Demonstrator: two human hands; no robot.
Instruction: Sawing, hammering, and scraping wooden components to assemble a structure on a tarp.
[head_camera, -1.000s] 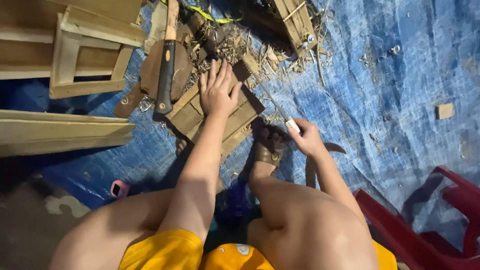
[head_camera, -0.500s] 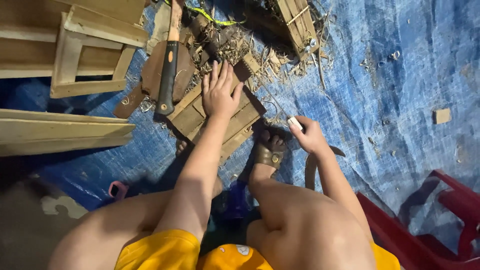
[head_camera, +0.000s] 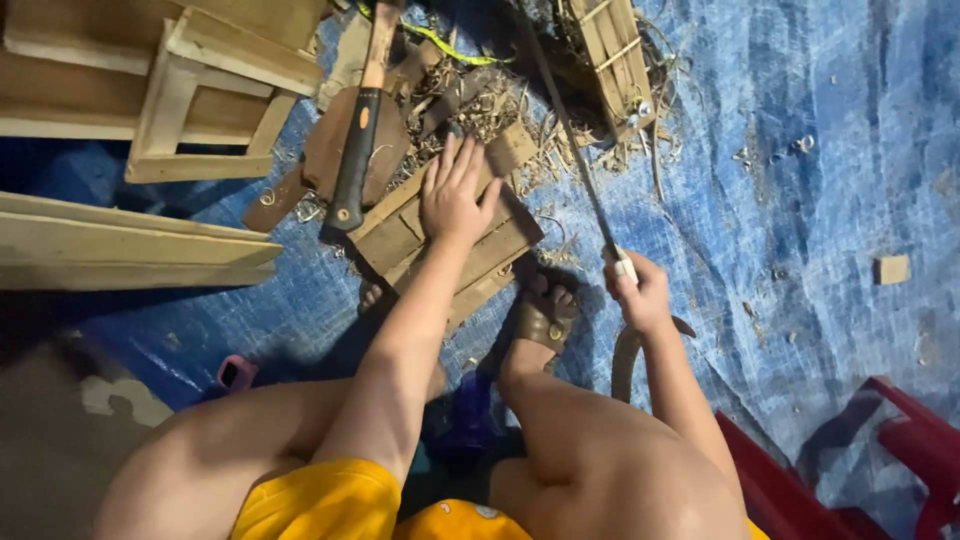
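Note:
My left hand (head_camera: 455, 195) lies flat, fingers spread, on a small slatted wooden panel (head_camera: 405, 235) that rests on the blue tarp (head_camera: 800, 200). My sandalled foot (head_camera: 545, 318) presses on the panel's near corner. My right hand (head_camera: 640, 295) is closed around the white-wrapped end of a long thin dark blade (head_camera: 570, 130), which runs away from me toward the top of the view. A curved dark piece (head_camera: 628, 355) hangs below that hand. Just left of the panel lies a hammer (head_camera: 358, 140) with a black grip.
Wooden frames (head_camera: 190, 90) and long planks (head_camera: 120, 240) fill the left side. A slatted crate (head_camera: 610, 60) and wood shavings (head_camera: 480, 100) sit at the top. A small wood block (head_camera: 892, 268) lies right, and a red plastic chair (head_camera: 880, 450) stands at bottom right.
My right hand has shifted slightly right and nearer to me, still gripping the white-wrapped end. My left hand stays flat on the panel.

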